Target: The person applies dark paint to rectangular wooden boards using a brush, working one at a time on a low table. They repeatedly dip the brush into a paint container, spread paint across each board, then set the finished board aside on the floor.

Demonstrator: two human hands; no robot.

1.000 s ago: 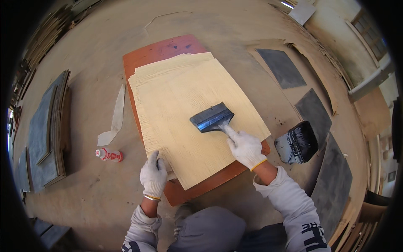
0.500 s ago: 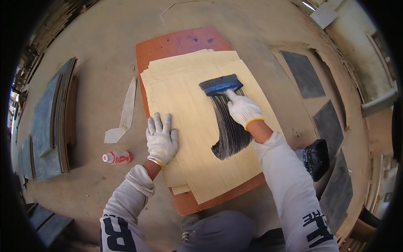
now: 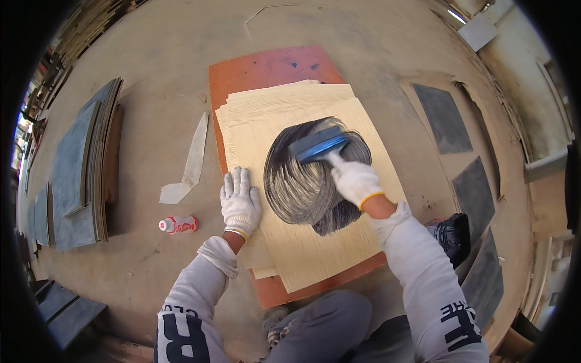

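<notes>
Head view: I read staining as under way. Right hand (image 3: 354, 179) grips wide brush (image 3: 319, 147) on top veneer sheet (image 3: 315, 199); left hand (image 3: 240, 201) lies flat, pinning it. Next stroke needs bare wood covered.

Materials and surface finishes at a floor-level veneer staining station.
Both the left hand (image 3: 240, 202) and the right hand (image 3: 354, 180) wear white knitted cloth gloves. The wide brush (image 3: 318, 147) has a blue, slightly glossy plastic-looking body. The top veneer sheet (image 3: 315, 199) is pale, matt wood with fine grain; its dark stain patch (image 3: 302, 181) shows streaky brush marks. The board (image 3: 266, 69) beneath is reddish-brown and smooth. The floor (image 3: 151, 54) is dull, dusty and rough. A small bottle (image 3: 178, 225) looks plastic.
</notes>
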